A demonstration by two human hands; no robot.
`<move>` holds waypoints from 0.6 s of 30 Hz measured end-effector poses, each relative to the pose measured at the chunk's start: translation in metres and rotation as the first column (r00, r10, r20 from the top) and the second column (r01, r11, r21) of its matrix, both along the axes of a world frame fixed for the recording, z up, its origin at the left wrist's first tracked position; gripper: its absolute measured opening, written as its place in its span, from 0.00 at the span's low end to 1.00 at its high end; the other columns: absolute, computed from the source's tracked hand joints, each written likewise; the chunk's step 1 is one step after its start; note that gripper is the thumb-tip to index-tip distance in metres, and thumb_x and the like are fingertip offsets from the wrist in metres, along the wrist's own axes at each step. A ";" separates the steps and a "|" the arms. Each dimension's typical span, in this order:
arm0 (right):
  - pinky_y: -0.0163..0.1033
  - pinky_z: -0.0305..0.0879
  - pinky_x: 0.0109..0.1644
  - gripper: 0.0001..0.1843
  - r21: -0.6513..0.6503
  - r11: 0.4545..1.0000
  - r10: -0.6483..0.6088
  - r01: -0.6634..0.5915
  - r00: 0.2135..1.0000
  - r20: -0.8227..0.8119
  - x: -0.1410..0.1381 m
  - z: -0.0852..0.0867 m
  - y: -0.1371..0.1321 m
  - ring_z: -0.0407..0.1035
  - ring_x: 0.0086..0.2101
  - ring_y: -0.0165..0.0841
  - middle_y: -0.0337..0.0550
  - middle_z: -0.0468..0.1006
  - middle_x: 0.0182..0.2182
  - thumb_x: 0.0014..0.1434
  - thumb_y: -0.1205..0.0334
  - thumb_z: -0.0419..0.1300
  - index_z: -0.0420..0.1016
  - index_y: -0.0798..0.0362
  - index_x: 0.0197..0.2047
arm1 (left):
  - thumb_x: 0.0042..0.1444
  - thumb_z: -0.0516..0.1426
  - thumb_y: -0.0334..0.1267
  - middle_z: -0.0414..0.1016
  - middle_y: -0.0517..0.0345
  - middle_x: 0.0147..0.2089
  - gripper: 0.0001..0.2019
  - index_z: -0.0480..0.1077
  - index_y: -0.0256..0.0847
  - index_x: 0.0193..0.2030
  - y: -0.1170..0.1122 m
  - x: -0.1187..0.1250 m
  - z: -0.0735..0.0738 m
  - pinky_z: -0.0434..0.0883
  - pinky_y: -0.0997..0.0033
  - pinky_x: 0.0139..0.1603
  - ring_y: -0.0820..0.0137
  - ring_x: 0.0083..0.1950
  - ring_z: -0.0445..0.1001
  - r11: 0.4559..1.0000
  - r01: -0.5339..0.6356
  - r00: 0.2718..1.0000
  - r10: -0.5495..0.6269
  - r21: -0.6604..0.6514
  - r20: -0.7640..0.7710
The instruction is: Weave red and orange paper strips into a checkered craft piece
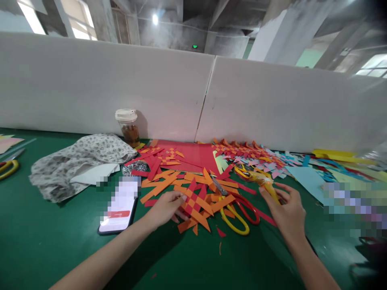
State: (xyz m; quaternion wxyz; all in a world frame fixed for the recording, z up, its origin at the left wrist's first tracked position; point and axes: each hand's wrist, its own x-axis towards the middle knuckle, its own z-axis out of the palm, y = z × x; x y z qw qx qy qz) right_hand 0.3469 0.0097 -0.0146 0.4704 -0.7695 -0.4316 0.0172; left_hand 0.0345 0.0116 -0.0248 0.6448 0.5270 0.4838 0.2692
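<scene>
My left hand (169,207) pinches the edge of a woven paper piece (195,200), a red and orange checkered weave with pointed strip ends. Under and around it lie loose orange paper strips (160,187) and red ones. My right hand (288,207) is wrapped around the handle of a yellow glue gun (267,185), its nozzle end pointing left and away from me. Between the hands rest open scissors (234,213) with one red and one yellow handle loop, blades among the strips.
Behind the strips are a red paper sheet (193,155) and finished woven pieces (238,149). At left are a phone (119,209), patterned cloth (81,157), a lidded cup (128,127) and other scissors (10,168). Coloured paper (308,181) spreads right. A white partition (121,80) closes off the back.
</scene>
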 end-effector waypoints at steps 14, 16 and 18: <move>0.45 0.64 0.43 0.33 -0.041 0.998 0.043 -0.041 0.998 0.051 -0.003 -0.006 0.001 0.71 0.40 0.43 0.47 0.77 0.37 0.40 0.44 0.64 0.64 0.51 0.46 | 0.57 0.52 0.37 0.66 0.45 0.50 0.19 0.55 0.40 0.54 -0.004 0.001 0.004 0.70 0.75 0.27 0.71 0.33 0.76 0.991 0.004 0.995 0.008 -0.134 0.095; 0.44 0.64 0.42 0.33 -0.055 0.997 0.048 -0.045 0.997 0.060 -0.004 -0.007 0.001 0.71 0.40 0.43 0.47 0.77 0.37 0.40 0.44 0.64 0.64 0.51 0.46 | 0.57 0.51 0.35 0.66 0.46 0.49 0.16 0.56 0.39 0.52 -0.002 0.000 0.002 0.70 0.77 0.28 0.71 0.34 0.76 0.993 0.005 0.997 0.003 -0.115 0.075; 0.43 0.64 0.41 0.33 -0.062 0.997 0.050 -0.046 0.997 0.064 -0.005 -0.008 0.001 0.71 0.39 0.42 0.47 0.77 0.37 0.40 0.44 0.64 0.64 0.51 0.47 | 0.56 0.51 0.35 0.66 0.46 0.48 0.16 0.56 0.38 0.51 -0.001 -0.001 0.000 0.70 0.77 0.28 0.70 0.36 0.77 0.995 0.008 0.997 -0.001 -0.098 0.072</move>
